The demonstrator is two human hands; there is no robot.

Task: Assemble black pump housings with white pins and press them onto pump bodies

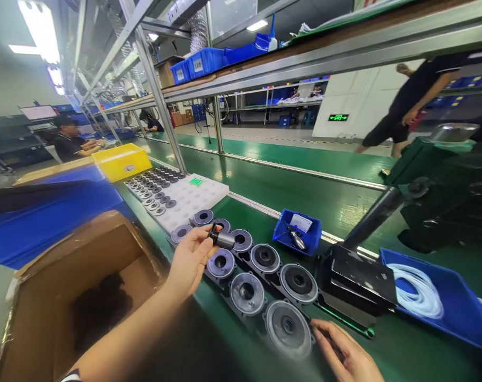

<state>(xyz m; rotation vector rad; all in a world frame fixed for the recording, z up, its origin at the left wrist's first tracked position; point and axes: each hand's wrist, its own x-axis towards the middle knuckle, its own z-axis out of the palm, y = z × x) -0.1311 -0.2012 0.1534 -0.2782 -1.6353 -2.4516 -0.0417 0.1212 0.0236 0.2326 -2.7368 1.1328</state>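
Note:
My left hand (191,257) pinches a small dark cylindrical part (221,239) just above two rows of round grey speaker-like discs (246,292) that sit in a black holder on the green bench. My right hand (344,353) rests at the near end of the rows, fingers spread flat beside the closest disc (287,328), holding nothing. A white foam tray (185,199) with several small ring parts lies beyond the discs.
An open cardboard box (69,297) stands at the left, a yellow bin (121,161) behind it. A small blue bin (297,232), a black fixture (358,284) and a blue tray of white tubing (435,297) sit right. People work at the far left and walk at the back right.

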